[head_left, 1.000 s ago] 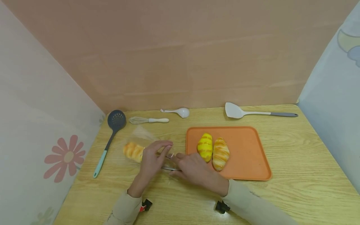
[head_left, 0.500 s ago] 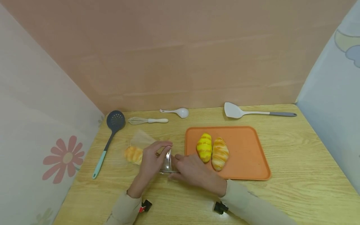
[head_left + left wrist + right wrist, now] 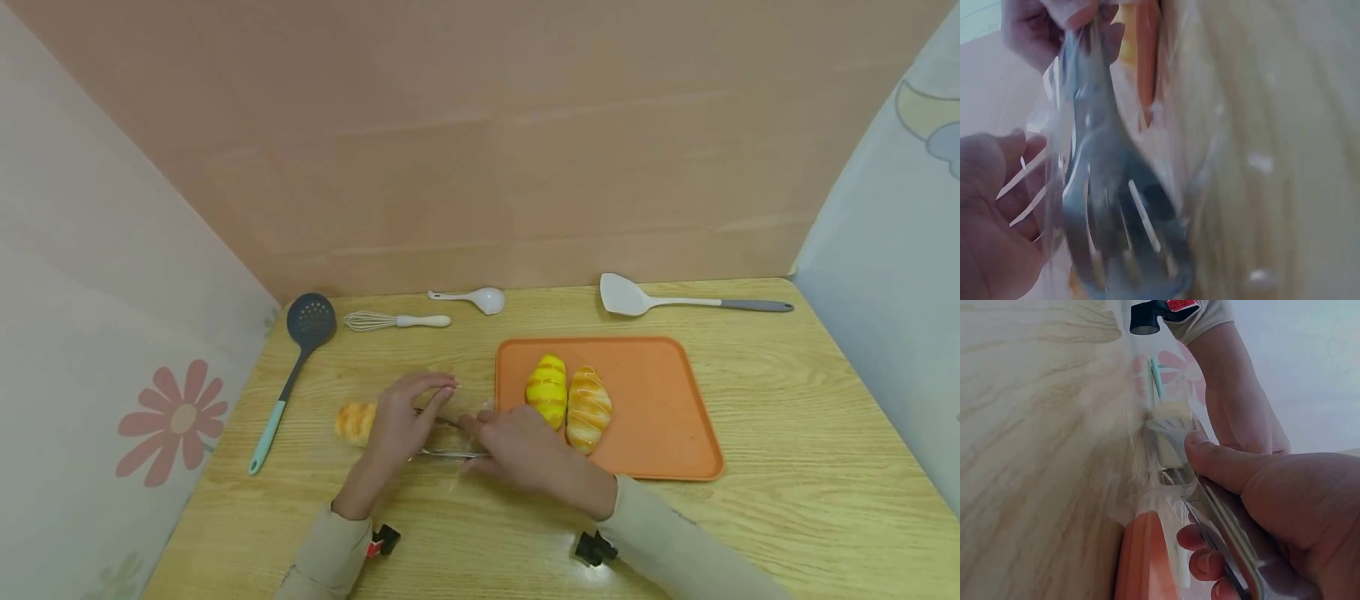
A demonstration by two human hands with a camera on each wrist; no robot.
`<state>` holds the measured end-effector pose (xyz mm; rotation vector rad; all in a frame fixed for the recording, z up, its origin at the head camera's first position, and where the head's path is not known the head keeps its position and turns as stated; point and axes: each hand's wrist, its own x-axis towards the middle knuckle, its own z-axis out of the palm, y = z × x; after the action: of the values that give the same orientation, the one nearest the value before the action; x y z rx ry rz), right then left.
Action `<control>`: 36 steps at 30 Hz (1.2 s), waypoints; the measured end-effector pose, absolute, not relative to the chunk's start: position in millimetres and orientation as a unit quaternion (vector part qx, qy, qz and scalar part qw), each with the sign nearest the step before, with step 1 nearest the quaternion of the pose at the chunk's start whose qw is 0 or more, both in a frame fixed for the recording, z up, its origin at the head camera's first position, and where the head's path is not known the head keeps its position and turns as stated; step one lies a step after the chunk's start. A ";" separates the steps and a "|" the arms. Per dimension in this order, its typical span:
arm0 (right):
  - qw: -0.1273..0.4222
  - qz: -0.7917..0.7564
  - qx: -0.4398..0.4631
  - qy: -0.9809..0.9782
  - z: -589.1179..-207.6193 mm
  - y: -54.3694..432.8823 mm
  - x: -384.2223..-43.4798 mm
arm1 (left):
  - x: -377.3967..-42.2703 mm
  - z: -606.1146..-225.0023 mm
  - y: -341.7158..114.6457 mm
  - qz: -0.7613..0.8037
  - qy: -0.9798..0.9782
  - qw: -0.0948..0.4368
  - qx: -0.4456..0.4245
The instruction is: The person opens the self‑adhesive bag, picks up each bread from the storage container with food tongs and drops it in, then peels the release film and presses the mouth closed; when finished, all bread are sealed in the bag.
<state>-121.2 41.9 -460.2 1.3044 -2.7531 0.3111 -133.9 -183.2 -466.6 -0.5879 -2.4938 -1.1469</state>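
Observation:
A pair of metal tongs [image 3: 1119, 206] with slotted ends reaches into a clear plastic bag [image 3: 1052, 212]. My right hand [image 3: 525, 454] grips the tongs' arms, thumb on one side and fingers on the other in the right wrist view. Thumb and fingertips of my left hand [image 3: 396, 425] pinch the bag's film near its mouth. Left of that hand, a golden bread roll [image 3: 354, 422] lies inside the bag, partly hidden behind the hand. In the right wrist view the tongs' slotted end lies close to the pale roll.
An orange tray [image 3: 660, 408] to the right carries a yellow bread [image 3: 547, 390] and a striped golden bread [image 3: 589, 410]. Along the back lie a whisk [image 3: 397, 321], a white spoon [image 3: 480, 300] and a spatula [image 3: 630, 296]. A skimmer [image 3: 309, 325] lies at left.
Film standing up behind the roll has dropped flatter, and shiny film between the hands has shifted. The left hand has moved slightly left, hiding more of the roll; the right hand barely moves.

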 end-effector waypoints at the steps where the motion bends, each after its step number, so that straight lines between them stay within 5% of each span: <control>1: 0.047 0.100 0.429 -0.896 -459.2 42.8 -121.8 | -134.6 -466.0 -185.6 -0.395 -0.880 0.158 -0.209; 12: 0.056 0.068 0.430 -0.898 -451.4 49.5 -127.0 | -138.0 -459.9 -211.5 -0.385 -0.898 0.039 -0.210; 36: 0.044 0.115 0.350 -0.929 -446.5 55.1 -129.5 | -141.3 -457.0 -209.7 -0.412 -0.885 0.138 -0.169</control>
<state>-129.5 55.1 -446.5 1.0690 -2.8389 0.3506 -141.3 -209.7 -457.0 -0.4877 -2.5594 -1.1913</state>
